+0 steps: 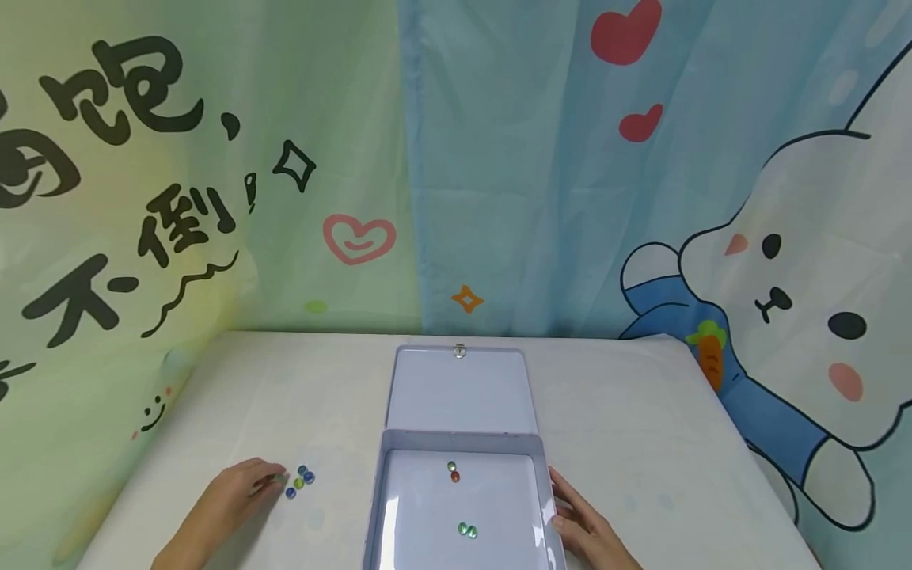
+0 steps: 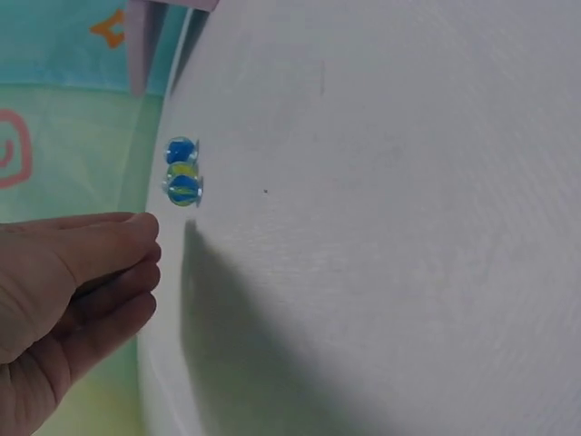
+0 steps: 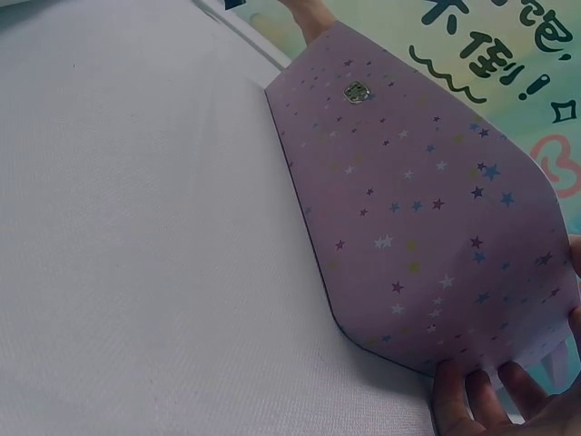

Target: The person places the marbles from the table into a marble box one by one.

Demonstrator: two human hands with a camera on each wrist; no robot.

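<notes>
At the left of the white table, my left hand has thumb and fingertips together, with a bit of green showing at the tips as of a glass marble in a pinch. Close to the right of those fingertips lie several blue and yellow-green marbles; three also show beyond the hand in the left wrist view. My right hand holds the right side of a shallow pale lilac box. Its bent fingers show at the edge of the box's star-patterned outside in the right wrist view.
Inside the box a clear marble touches an orange one, and two green marbles lie side by side nearer me. The box's lid is open to the back, a metal clasp on its far edge. Printed curtains hang behind.
</notes>
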